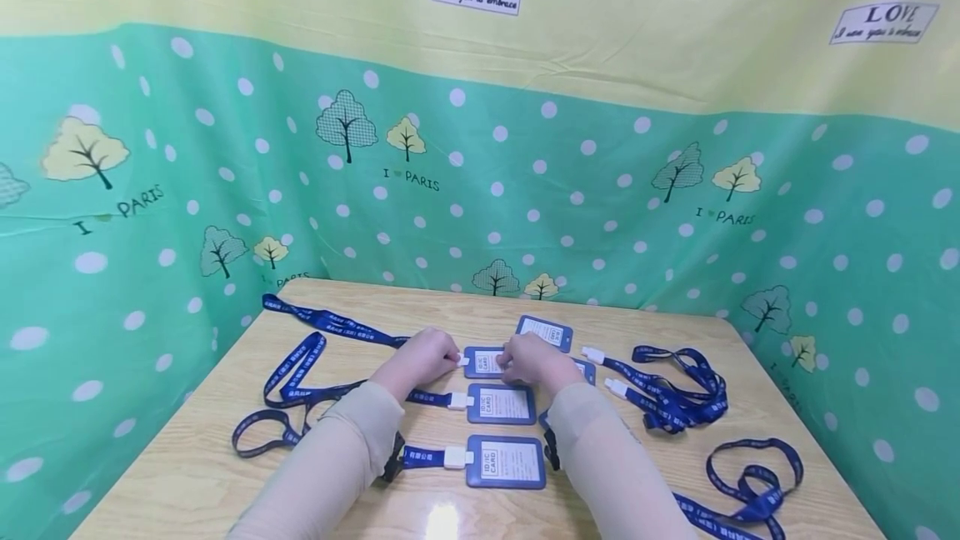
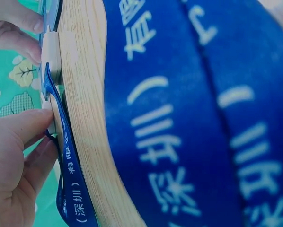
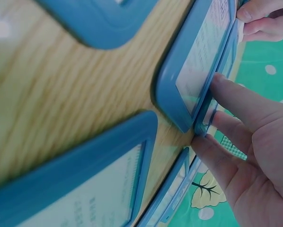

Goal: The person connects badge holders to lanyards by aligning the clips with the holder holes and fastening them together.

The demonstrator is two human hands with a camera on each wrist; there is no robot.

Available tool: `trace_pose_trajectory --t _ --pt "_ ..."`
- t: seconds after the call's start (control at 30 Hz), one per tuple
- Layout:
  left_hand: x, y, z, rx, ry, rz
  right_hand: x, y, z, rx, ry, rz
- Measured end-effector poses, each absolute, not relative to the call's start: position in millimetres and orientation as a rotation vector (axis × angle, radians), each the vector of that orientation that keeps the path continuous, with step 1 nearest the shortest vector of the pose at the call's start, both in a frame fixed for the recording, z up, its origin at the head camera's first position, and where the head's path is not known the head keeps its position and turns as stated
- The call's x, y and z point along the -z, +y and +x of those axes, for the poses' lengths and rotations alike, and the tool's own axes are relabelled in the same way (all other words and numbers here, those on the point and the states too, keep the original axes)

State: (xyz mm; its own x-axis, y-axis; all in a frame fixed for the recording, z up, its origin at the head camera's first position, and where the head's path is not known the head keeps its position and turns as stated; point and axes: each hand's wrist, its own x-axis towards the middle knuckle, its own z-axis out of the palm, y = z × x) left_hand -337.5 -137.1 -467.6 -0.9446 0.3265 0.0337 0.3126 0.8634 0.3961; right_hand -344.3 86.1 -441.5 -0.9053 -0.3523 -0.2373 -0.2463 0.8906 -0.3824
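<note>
My left hand (image 1: pixel 423 355) pinches the white plastic clip (image 2: pixel 48 111) of a blue lanyard between thumb and fingers. That clip sits at the left end of a blue ID card holder (image 1: pixel 483 362), the farthest of three stacked in a column. My right hand (image 1: pixel 528 358) grips the same holder at its right end, with thumb and fingertips at the edge in the right wrist view. Nearer to me, two more card holders (image 1: pixel 501 404) (image 1: pixel 506 462) lie flat, each beside a white clip on a lanyard. The right hand partly hides the far holder.
More card holders (image 1: pixel 545 332) lie right of the column, some partly hidden by my right arm. Blue lanyards (image 1: pixel 300 394) spread over the left of the wooden table (image 1: pixel 375 507); others (image 1: pixel 678 394) lie coiled at right. A patterned green curtain (image 1: pixel 600 215) hangs behind.
</note>
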Motion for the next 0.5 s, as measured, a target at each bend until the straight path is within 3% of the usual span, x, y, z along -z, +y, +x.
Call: trace_pose_trajectory --t 0.5 --pt "467.4 -135.1 -338.8 -0.624 3.010 0.510 442.4 85.3 -346.0 0.509 2.759 -0.410"
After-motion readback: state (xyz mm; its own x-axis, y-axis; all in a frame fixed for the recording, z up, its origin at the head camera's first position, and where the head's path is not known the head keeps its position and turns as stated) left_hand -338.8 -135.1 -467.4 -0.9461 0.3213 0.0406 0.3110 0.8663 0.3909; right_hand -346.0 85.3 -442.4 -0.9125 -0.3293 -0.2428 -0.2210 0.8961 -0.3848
